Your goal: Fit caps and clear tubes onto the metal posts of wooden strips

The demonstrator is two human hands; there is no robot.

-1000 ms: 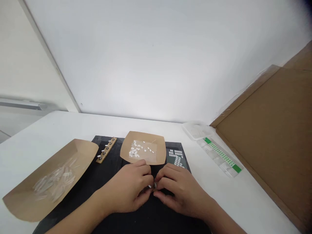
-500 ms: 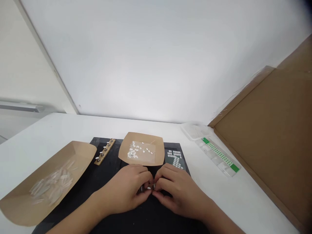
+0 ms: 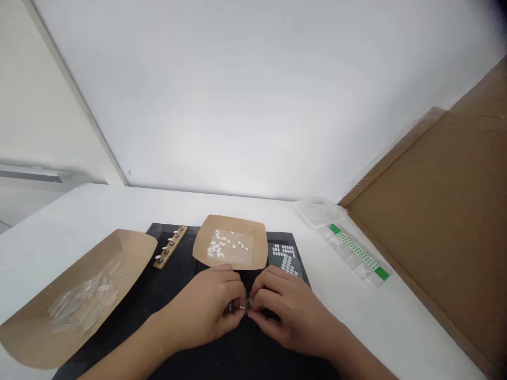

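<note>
My left hand has thumb and index finger pinched on a small white oval piece, mostly hidden by the fingertips. Close against it, my right hand grips a tiny dark metal piece between thumb and fingers. Another bit of metal shows under the left fingers. Both hands are above a black mat. Just beyond them, a brown paper tray holds a clear sheet and loose white ovals.
To the left, a larger brown tray contains clear plastic slips. A narrow wooden strip carries several metal pieces with white ovals. A dark green sheet of white ovals, a green-labelled clear box and cardboard are right.
The white oval piece has turned between my left fingertips and now shows edge-on, nearer the metal piece. More of that metal shows; both hands have barely moved.
</note>
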